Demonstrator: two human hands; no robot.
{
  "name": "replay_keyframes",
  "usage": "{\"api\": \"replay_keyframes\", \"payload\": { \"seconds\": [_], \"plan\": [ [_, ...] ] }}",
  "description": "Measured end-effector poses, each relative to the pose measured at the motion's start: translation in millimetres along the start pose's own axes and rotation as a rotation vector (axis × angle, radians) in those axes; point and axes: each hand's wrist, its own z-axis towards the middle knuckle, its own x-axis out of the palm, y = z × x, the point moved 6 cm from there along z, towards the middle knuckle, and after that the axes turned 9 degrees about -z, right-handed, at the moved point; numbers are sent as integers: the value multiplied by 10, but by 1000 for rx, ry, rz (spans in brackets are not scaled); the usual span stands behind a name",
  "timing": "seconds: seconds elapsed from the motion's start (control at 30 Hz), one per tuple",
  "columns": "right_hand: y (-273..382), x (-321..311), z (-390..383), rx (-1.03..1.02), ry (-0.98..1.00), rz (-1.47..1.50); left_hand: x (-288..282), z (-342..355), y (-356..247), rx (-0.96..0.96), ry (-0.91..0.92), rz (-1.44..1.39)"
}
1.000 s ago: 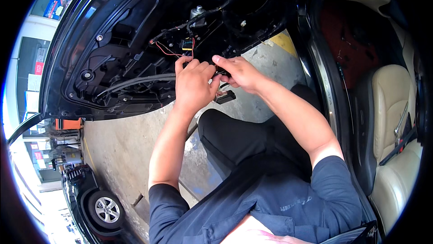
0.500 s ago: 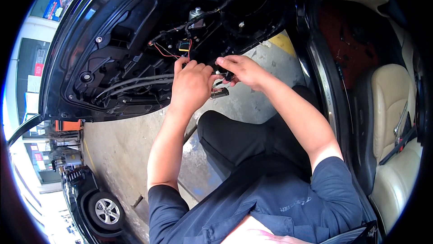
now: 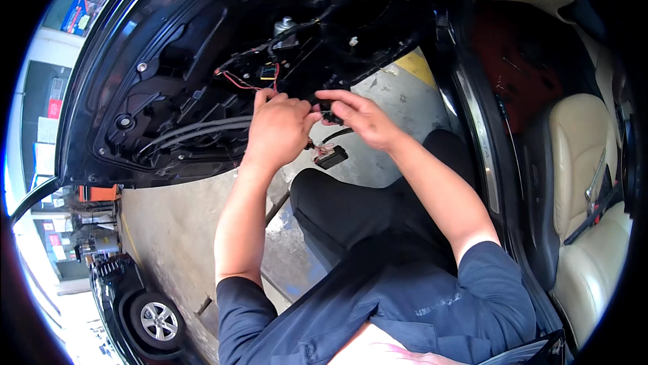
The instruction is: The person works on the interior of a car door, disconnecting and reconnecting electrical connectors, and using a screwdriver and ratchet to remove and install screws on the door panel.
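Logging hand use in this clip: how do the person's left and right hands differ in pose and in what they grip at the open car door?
The left hand shows its back, fingers curled into the door's wiring. The right hand reaches in from the side, its fingertips pinching a small black connector. What the left hand grips is hidden behind its knuckles. Both are bare and work close together, above a second black connector hanging on its wires.

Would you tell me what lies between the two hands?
In the head view, a small black connector sits between the left hand and right hand, pinched by fingertips.
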Motion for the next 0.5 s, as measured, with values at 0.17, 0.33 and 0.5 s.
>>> {"api": "replay_keyframes", "payload": {
  "seconds": [0.17,0.33,0.5],
  "plan": [
    [9,-59,29,14,89,42,-7,17,-19,-31,17,-68],
    [-51,-98,53,48,55,-8,-50,12,-130,38,-56,-45],
    [-96,-87,27,49,-20,-78,137,-45,-168,41,-104,26]
  ]
}}
